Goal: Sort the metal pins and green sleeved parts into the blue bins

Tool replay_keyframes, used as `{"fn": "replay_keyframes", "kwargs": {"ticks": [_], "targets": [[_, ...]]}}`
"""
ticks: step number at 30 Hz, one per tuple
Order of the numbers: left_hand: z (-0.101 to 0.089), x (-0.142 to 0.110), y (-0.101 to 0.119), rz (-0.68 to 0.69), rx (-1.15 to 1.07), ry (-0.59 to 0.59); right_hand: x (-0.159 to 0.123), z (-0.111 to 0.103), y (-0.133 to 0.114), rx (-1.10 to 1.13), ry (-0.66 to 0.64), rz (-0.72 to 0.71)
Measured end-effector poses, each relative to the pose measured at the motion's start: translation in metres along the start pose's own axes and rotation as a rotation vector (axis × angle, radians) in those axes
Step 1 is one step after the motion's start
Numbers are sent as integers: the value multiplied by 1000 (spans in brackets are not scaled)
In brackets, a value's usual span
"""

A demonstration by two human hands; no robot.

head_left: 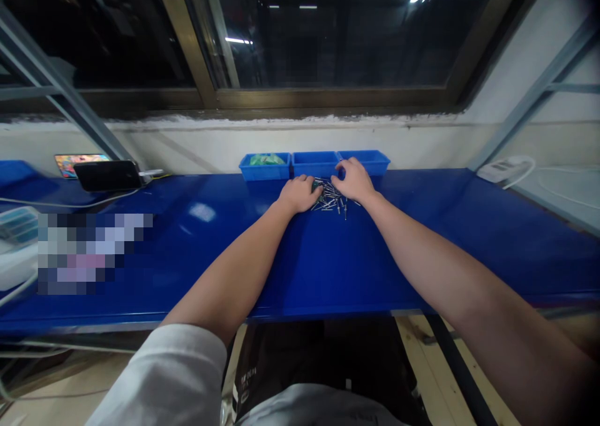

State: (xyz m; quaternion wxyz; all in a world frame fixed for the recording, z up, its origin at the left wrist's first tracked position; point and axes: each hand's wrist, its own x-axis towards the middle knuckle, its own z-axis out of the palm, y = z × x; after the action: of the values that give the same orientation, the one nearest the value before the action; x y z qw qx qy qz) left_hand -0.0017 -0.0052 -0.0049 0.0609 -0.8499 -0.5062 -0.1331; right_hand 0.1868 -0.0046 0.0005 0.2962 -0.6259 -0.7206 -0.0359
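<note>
A loose pile of thin silvery pop rivets lies on the blue tabletop. My left hand rests at the pile's left edge, thumb apart from the fingers, with some of the fingertips hidden. A small dark green patch shows between its thumb and fingers; what it is I cannot make out. At the pile's right side, my right hand is curved, with a gap between thumb and forefinger and nothing visible in it. Its forefinger overlaps the front of the blue bins in view; whether it touches them I cannot tell.
Three blue bins stand along the wall: the left bin holds a green packet, beside the middle bin and right bin. A black phone and cables are at left. A white device sits at right by a metal frame.
</note>
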Motion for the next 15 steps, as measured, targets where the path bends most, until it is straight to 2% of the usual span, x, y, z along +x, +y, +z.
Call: {"fn": "replay_keyframes", "kwargs": {"ticks": [5,7,10,15], "targets": [[0,0,0,-12,-20,-26,-4,-7,-12,-107,-256,112],[0,0,0,-8,-23,-24,-5,-5,-17,-137,-317,117],[1,1,0,3,-28,-17,-7,-1,-22,-142,-345,66],[2,1,0,-8,-30,-22,-8,4,-25,-124,-319,-7]]}}
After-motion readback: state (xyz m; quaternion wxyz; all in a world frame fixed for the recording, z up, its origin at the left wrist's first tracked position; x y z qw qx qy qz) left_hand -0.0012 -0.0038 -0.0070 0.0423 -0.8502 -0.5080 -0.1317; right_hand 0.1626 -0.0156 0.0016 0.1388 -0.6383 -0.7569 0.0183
